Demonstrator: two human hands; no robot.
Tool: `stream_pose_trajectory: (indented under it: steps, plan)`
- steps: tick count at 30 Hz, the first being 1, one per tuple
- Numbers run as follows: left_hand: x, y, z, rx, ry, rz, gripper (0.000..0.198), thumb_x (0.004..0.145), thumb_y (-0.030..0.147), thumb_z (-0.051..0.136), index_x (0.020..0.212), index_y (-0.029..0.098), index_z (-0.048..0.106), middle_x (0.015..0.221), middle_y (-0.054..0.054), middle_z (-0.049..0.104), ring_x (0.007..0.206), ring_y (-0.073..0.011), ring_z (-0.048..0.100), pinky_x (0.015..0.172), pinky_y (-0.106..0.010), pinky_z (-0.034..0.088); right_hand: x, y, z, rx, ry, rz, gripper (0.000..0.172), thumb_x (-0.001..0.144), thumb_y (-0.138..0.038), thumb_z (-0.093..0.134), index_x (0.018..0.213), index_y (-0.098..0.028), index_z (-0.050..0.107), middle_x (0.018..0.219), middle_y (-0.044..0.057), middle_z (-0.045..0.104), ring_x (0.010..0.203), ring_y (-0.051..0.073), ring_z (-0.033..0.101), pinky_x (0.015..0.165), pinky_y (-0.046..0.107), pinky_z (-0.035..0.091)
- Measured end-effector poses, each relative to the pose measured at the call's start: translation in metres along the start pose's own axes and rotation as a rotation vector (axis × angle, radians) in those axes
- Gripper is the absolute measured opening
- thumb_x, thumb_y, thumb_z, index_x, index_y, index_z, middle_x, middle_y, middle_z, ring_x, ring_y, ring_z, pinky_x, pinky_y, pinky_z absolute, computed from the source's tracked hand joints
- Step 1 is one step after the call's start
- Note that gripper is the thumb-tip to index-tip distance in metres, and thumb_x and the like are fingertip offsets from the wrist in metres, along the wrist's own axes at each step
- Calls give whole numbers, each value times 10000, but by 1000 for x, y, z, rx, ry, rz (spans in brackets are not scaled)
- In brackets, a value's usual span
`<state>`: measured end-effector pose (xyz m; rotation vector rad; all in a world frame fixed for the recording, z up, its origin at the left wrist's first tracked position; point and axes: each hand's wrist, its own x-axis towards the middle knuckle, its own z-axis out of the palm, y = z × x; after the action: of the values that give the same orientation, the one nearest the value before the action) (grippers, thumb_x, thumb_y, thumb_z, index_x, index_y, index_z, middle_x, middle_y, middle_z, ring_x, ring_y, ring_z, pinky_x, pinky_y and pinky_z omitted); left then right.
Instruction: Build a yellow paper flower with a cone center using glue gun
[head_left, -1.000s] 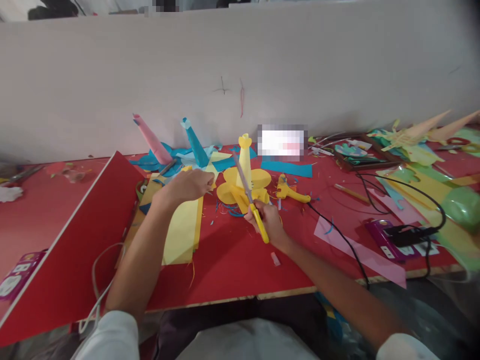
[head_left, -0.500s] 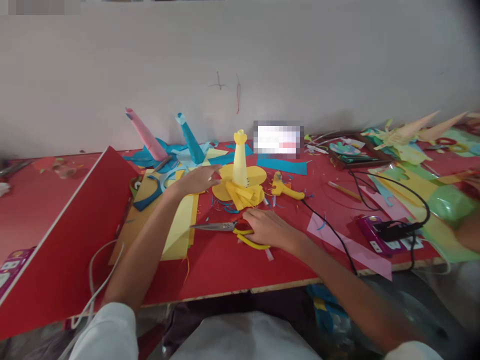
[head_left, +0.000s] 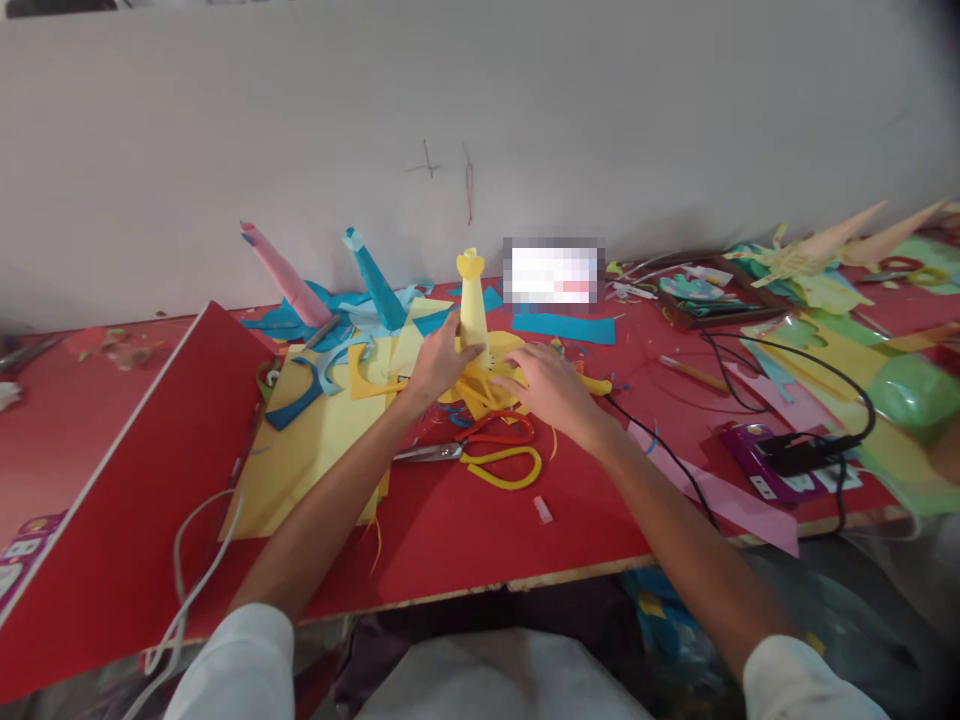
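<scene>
A pale yellow paper cone (head_left: 472, 310) with a scalloped top stands upright on yellow paper petals (head_left: 506, 350). My left hand (head_left: 439, 368) is at the cone's left side, thumb and forefinger apart, the thumb tip by its lower part. From the right, my right hand (head_left: 553, 388) reaches over the petals with its fingers spread and bent. Whether the fingertips press on the paper is hard to make out. In front of both hands lie scissors (head_left: 499, 455) with one red and one yellow handle. A yellow glue gun (head_left: 596, 385) lies partly hidden behind my right hand.
Pink (head_left: 289, 275) and blue paper cones (head_left: 377, 285) lean at the back left. Yellow sheets (head_left: 315, 460) lie left, beside a raised red board (head_left: 165, 480). A purple power strip (head_left: 757, 465) with black cords sits right. Another person's hand (head_left: 949, 335) shows at the right edge.
My right hand has left the scissors and moved up to the yellow petals. My left hand has shifted right to the cone. The scissors now lie free on the table.
</scene>
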<state>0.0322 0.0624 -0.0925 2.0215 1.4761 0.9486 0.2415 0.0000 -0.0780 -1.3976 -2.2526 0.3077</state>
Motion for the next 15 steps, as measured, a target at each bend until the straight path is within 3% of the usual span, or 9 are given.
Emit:
stream_pose_trajectory:
  steps: [3, 6, 10, 13, 15]
  plan:
    - [0, 1, -5, 23, 30, 14, 462, 890, 245, 697, 1327, 156, 576, 1250, -151, 742, 1148, -315, 710, 988, -438, 533, 8, 6, 25, -21, -67, -39, 345, 1018, -408, 681, 1236, -141, 702, 1205, 151, 732, 1183, 325, 634, 954, 414, 505]
    - [-1, 2, -9, 56, 40, 21, 474, 908, 247, 668, 1363, 172, 562, 1259, -137, 739, 1146, -308, 704, 969, -421, 531, 11, 4, 42, -42, -72, -93, 322, 1002, -365, 704, 1240, -149, 702, 1211, 146, 720, 1204, 331, 609, 974, 425, 513]
    - [1, -4, -13, 148, 87, -28, 492, 901, 261, 697, 1365, 165, 568, 1208, -136, 747, 1117, -320, 704, 948, -430, 536, 12, 5, 51, -13, -13, -81, 66, 979, -207, 686, 1031, -202, 727, 1097, 115, 728, 1103, 305, 624, 897, 399, 521]
    - [7, -14, -18, 154, 121, -62, 516, 896, 273, 708, 1382, 185, 558, 1231, -122, 745, 1123, -311, 707, 974, -434, 539, 11, 14, 52, 86, 59, -46, 114, 973, -161, 636, 891, -223, 684, 969, 85, 720, 991, 279, 640, 827, 381, 507]
    - [9, -21, -23, 154, 118, -81, 578, 891, 280, 717, 1428, 185, 527, 1279, -127, 734, 1157, -307, 703, 996, -432, 538, 10, 22, 53, 196, 130, -22, 118, 983, -219, 626, 871, -226, 660, 932, 73, 715, 906, 256, 649, 790, 369, 498]
